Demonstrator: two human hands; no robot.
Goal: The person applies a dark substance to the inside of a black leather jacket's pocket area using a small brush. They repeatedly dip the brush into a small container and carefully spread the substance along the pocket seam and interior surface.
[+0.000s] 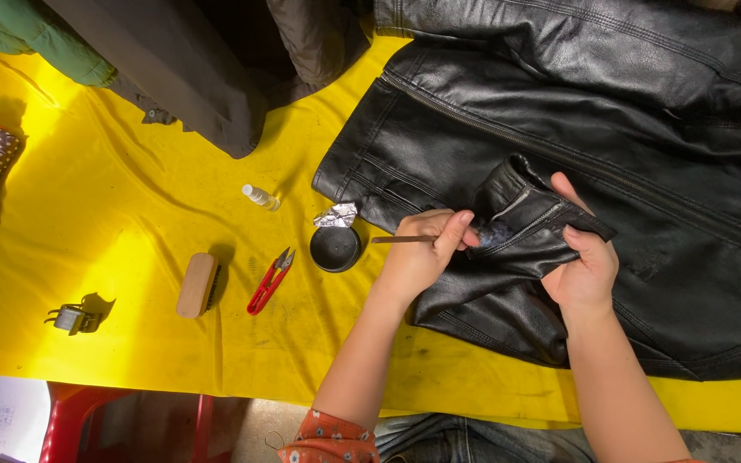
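From the head view I see my left hand [426,253] curled around a thin brush [405,239], pinched between thumb and fingers, its handle pointing left and its tip at a greyish worn patch on the black leather jacket [611,154]. The left forearm comes up from the bottom edge at a slant, an orange patterned sleeve at the elbow. My right hand [581,261] grips a raised fold of the jacket's sleeve cuff, thumb on top and fingers tucked under, holding the leather up just beside the brush tip. The right forearm runs down to the lower right. The jacket lies spread over the right half of the table [113,214], which is covered in yellow cloth.

Just left of the left hand sits 1 small round black tin [334,249] with crumpled foil [336,214] touching its upper rim. Farther left lie red snips [269,281], a wooden brush [197,285], a small clear bottle [261,197] and a metal clip [72,318]. Dark and green garments hang over the table's top edge.
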